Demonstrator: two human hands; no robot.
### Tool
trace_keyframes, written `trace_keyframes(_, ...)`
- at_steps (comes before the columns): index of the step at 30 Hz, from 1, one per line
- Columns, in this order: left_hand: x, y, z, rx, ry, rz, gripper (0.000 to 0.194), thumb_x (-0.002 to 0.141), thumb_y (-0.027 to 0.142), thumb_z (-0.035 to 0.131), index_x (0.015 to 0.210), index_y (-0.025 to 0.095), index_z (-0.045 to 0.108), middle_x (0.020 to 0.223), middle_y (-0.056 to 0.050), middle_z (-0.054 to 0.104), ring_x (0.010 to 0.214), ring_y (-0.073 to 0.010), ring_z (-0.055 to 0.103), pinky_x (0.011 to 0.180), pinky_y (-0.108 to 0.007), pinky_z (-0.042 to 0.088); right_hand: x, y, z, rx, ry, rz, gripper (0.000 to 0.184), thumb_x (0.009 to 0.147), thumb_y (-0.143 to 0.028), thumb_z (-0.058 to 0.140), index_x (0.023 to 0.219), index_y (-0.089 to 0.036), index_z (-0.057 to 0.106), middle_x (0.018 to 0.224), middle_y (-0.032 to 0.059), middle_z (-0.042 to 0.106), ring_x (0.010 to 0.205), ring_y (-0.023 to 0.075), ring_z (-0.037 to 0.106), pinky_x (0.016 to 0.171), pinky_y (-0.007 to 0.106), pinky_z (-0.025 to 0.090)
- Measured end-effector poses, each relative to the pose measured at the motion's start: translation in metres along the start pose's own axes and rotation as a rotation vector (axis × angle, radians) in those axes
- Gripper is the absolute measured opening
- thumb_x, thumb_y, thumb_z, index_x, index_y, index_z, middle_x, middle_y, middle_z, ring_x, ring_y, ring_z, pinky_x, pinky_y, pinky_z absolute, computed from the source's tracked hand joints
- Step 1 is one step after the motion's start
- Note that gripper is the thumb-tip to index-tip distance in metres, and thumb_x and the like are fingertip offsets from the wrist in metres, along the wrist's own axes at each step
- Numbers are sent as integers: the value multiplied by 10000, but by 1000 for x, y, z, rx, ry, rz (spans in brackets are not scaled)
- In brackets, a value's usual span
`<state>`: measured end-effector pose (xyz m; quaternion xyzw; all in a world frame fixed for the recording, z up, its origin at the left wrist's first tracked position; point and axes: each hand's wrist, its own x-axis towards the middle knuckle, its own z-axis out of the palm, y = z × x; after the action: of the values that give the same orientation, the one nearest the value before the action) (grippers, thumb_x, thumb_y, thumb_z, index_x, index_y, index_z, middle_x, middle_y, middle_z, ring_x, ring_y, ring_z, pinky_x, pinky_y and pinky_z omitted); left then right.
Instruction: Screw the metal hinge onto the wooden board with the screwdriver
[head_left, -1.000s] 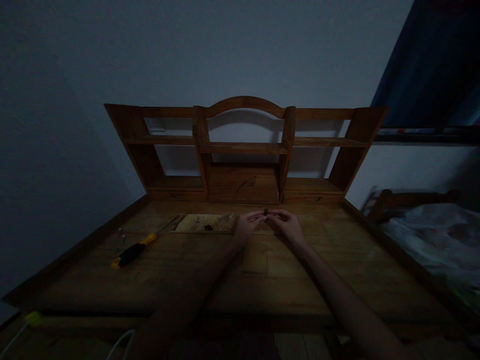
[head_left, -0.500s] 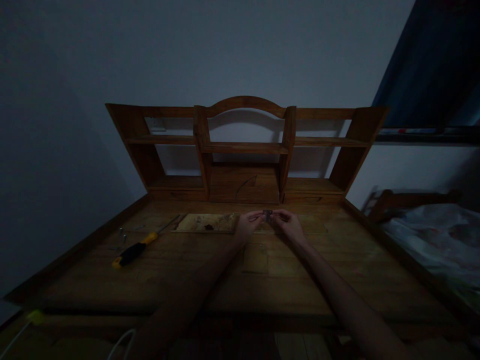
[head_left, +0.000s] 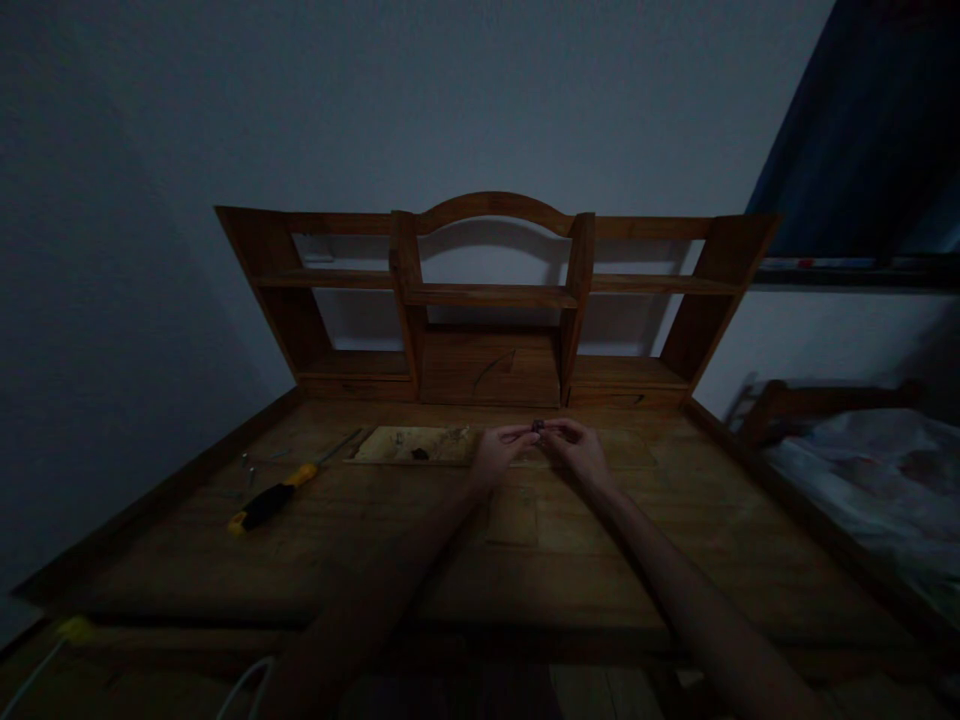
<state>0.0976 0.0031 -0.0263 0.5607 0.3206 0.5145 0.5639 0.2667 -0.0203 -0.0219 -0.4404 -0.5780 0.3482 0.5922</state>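
Note:
My left hand (head_left: 495, 453) and my right hand (head_left: 581, 452) meet over the far middle of the wooden desk (head_left: 585, 580). Between their fingertips they pinch a small dark piece (head_left: 538, 426), too small and dim to name. Both sets of fingers are closed on it, and the fingertips partly cover it. To the left of my hands lies a screwdriver (head_left: 274, 500) with a black and yellow handle, its shaft pointing away to the right. Several screws (head_left: 251, 475) are scattered beside it.
A wooden shelf unit (head_left: 491, 295) stands along the desk's back, against the wall. A pale, worn patch (head_left: 382, 446) with a dark spot marks the desktop left of my hands. White plastic bags (head_left: 877, 480) lie beyond the right edge. A white cord (head_left: 251, 685) hangs at the front left.
The small dark piece has turned between my fingertips; half a second ago more of its flat side showed. My hands have stayed in nearly the same place, and the view has shifted very slightly.

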Motion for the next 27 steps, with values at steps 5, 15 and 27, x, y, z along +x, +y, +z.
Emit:
trace_keyframes(5,-1,-2,0,-11,-15,-4,512,671,431,827,1057,107,737,1044,-129,750,919,-253,726,893,-441,586,0,3,2,13,24,16,325,707,-446,770,911,-194,749,897,86,753,782,217,686,698,320,535)
trace_keyframes(15,1,-5,1,-59,-78,10,485,761,500,736,1053,114,702,1032,-132,749,837,-243,741,854,-426,598,2,2,1,-22,58,18,361,720,-515,752,885,-194,741,874,71,740,787,203,675,720,310,525)
trace_keyframes(27,-4,4,2,-100,-128,43,541,742,492,757,1093,84,708,1121,-145,723,954,-270,723,981,-461,540,0,-6,1,58,26,-16,312,719,-450,781,925,-220,742,929,62,739,848,212,675,793,333,526)
